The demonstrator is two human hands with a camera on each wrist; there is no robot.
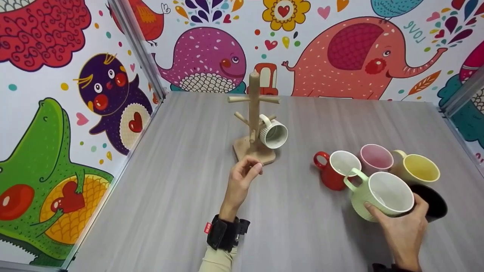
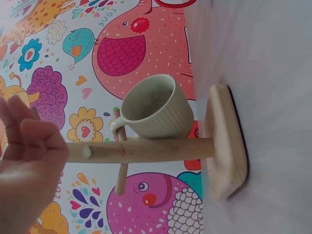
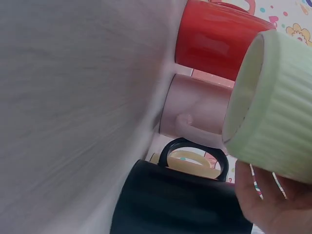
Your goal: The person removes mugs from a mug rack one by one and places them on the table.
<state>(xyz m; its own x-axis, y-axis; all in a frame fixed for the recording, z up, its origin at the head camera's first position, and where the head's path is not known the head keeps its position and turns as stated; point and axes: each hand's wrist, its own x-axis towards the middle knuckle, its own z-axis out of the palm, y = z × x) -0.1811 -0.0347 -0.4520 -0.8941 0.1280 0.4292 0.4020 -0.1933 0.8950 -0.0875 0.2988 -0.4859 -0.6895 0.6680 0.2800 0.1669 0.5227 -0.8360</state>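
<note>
My right hand (image 1: 406, 226) grips a light green mug (image 1: 363, 198) by its body, thumb on the near side. The mug is tilted, its handle pointing left, and in the head view it overlaps the mugs behind. My left hand (image 1: 242, 175), fingers loosely curled and holding nothing, is in front of a wooden mug tree (image 1: 254, 109). A cream ribbed mug (image 1: 274, 136) hangs by its handle from a lower right peg of that tree. The left wrist view shows the same cream mug (image 2: 158, 109) beside the post.
Close to the green mug stand a red mug (image 1: 332, 177), a pink mug (image 1: 376, 156), a yellow mug (image 1: 421, 168) and a black mug (image 1: 435, 202), partly hidden by my right hand. Printed wall panels (image 1: 280, 49) border the grey table (image 1: 170, 170) at the back and sides.
</note>
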